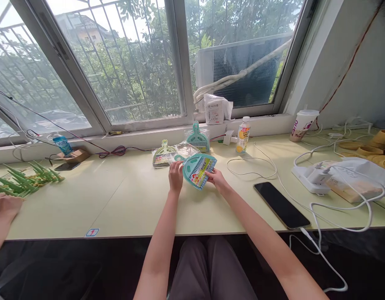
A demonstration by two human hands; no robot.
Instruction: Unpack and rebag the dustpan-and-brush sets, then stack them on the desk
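Observation:
Both my hands hold a small teal dustpan and brush set (195,170) with a colourful label card, tilted above the table. My left hand (175,176) is closed on its left edge near the handle. At the right edge, my right hand (216,178) grips it with thumb and fingers. Just behind lie a green dustpan set (163,157) in clear wrapping and another teal dustpan set (197,139), also wrapped. Clear plastic (190,148) shows between them, partly hidden by the held set.
At the far left a co-worker's hand (6,205) is beside green pointed plants (26,179). A phone (281,205) on a white cable lies right of my arm. Also there: a drink bottle (242,135), a paper cup (303,126), a power strip (311,180) and tangled cables.

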